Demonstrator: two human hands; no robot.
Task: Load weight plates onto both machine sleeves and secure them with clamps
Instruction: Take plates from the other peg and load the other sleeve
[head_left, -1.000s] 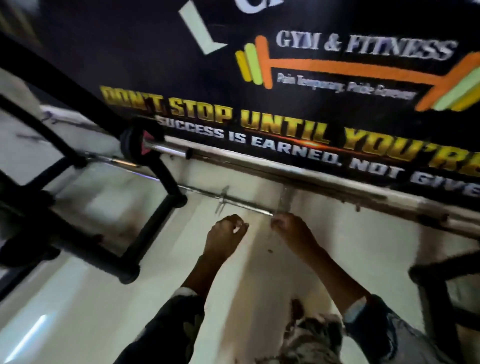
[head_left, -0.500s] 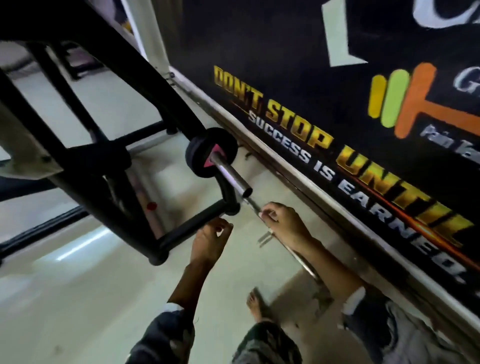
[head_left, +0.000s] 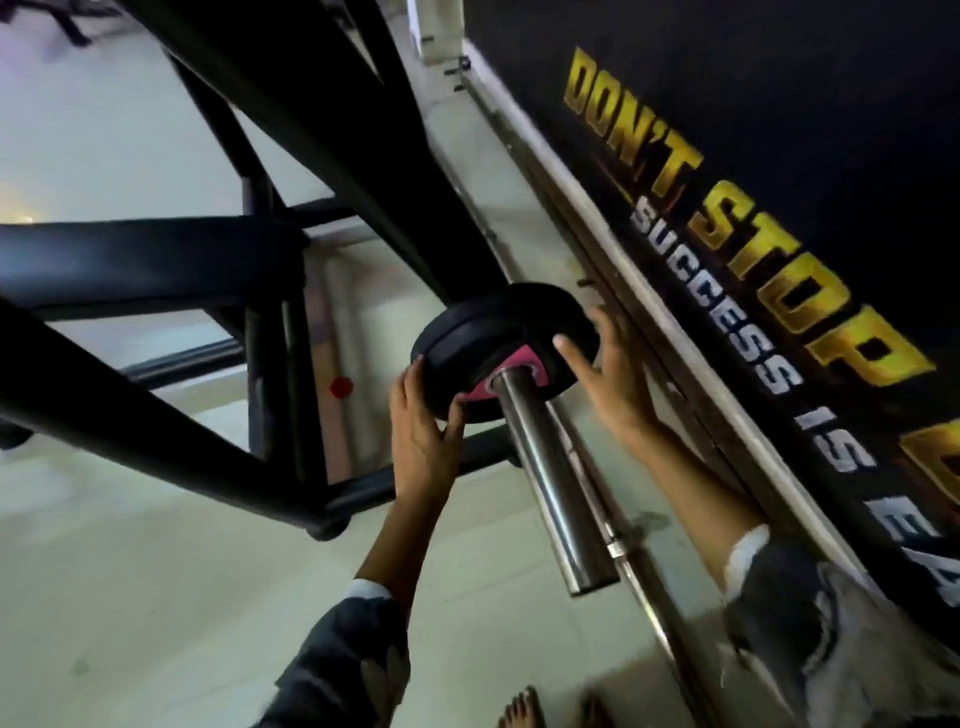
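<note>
Black round weight plate (head_left: 483, 343) with a pink centre is seated at the inner end of the polished steel machine sleeve (head_left: 550, 478), hard up against the black tubular machine frame (head_left: 322, 130). The rest of the sleeve is bare.

Left hand (head_left: 421, 436) is placed left of the sleeve. The plate's lower-left rim is gripped, fingers curled over the edge, thumb on the face.

Right hand (head_left: 608, 379) is placed right of the sleeve, fingers spread and straight against the plate's right rim, nothing grasped.

Black wall banner (head_left: 779, 156) with yellow lettering is seen right of the sleeve. A thin steel bar (head_left: 654, 597) is laid on the floor below the sleeve's tip.
</note>
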